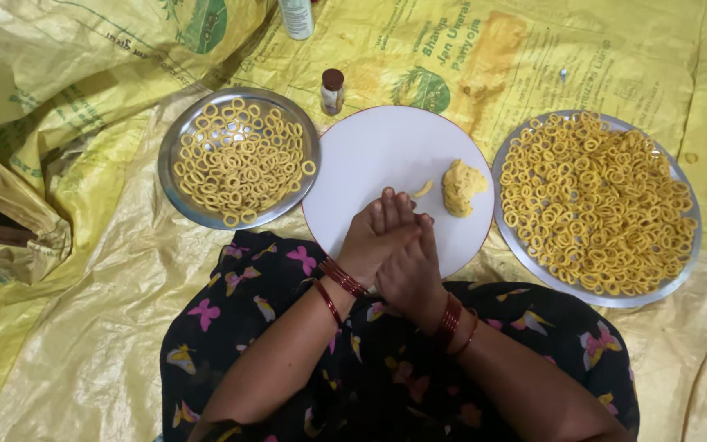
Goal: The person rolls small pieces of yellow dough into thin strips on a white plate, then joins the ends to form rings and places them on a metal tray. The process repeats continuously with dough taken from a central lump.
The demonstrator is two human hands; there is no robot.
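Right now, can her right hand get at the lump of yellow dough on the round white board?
Probably yes. The right hand is pressed against the left hand on the round white board, and the lump of yellow dough lies close by with only bare board between.

place: home floor, set up for snack-making | ground: yellow printed plastic sacks (83, 327) spread as a sheet | ware: two steel plates (175, 184) of small dough rings (595, 205), round white board (370, 160), lump of yellow dough (461, 187), small bottle (332, 90) | person seated, patterned dress
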